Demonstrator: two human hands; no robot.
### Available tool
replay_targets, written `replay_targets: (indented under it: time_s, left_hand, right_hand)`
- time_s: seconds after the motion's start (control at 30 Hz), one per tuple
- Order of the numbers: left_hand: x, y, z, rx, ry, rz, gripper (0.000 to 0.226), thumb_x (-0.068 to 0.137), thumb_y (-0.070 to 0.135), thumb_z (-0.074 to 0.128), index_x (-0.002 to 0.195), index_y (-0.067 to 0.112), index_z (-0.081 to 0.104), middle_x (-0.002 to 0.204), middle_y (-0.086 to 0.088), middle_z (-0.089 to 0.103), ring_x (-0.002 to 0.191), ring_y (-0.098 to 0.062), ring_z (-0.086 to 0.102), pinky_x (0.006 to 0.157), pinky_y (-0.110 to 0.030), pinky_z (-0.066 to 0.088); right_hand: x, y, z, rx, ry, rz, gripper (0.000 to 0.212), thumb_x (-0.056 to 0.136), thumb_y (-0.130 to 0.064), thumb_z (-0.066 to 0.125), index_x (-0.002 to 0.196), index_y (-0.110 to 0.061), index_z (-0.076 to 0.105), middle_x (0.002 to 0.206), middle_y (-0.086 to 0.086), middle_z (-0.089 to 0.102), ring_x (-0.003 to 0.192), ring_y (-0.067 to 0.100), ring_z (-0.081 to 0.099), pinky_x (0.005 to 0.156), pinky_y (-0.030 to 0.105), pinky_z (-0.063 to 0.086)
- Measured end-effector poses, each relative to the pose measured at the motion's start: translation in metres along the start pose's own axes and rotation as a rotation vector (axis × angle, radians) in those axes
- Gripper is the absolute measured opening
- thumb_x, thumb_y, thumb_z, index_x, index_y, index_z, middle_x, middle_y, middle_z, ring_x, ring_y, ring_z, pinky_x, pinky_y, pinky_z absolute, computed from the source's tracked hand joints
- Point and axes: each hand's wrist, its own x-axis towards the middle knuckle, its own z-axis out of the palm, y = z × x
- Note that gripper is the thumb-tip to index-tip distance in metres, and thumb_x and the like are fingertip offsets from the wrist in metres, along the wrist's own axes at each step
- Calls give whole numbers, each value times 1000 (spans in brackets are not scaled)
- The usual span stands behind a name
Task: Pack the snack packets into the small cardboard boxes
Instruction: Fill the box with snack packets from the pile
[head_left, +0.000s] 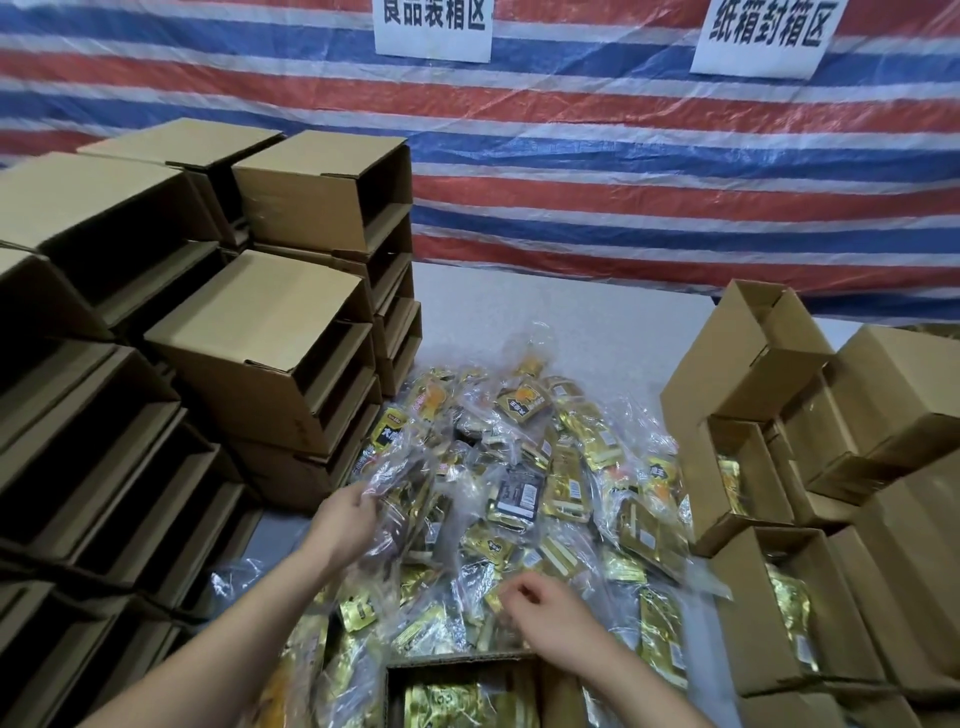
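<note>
Tabletop box with gold packets

Gold snack packets heaped mid-table; open box nearest, part-filled.

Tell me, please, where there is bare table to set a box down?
Bare table lies behind the packet pile, below the striped tarp, between the left box stack and the right boxes. Everywhere nearer is crowded.

A striped tarpaulin backs the table, bearing two paper signs.
</note>
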Motion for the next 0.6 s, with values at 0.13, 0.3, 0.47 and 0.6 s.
replay_targets:
  time_s: [0.13, 0.3, 0.47, 0.6]
  left_hand:
    - [-18, 19, -7, -179, 8, 51, 33, 101, 18, 38, 69, 17, 43, 58, 3, 43, 49, -8, 37, 50, -25, 29]
    - [-52, 60, -9, -343, -104, 155, 51, 101, 23, 37, 53, 26, 55, 52, 11, 45, 52, -6, 41, 60, -27, 30]
    - [-79, 108, 8, -323, -108, 351, 54, 105, 28, 32, 70, 44, 70, 69, 25, 66, 69, 11, 58, 64, -11, 42]
    - [-85, 133, 19, -410, -179, 456, 34, 103, 36, 39, 95, 22, 69, 94, 10, 71, 95, -3, 64, 87, -24, 48]
  right_hand:
    - [-4, -11, -14, -43, -43, 55, 19, 102, -40, 47, 97, -29, 62, 90, -7, 67, 66, -6, 61, 65, 15, 49]
    - [-6, -41, -33, 274, 0, -4, 60, 80, -67, 49, 126, -28, 53, 124, -7, 60, 113, 11, 59, 98, 37, 52]
    - [0, -85, -51, 913, -74, -22, 71, 74, -62, 65, 125, -12, 63, 110, 15, 72, 95, 30, 69, 82, 47, 57]
    - [3, -99, -62, 1078, -3, -89, 66, 70, -48, 76, 117, -3, 68, 111, 16, 72, 96, 29, 71, 77, 38, 59]
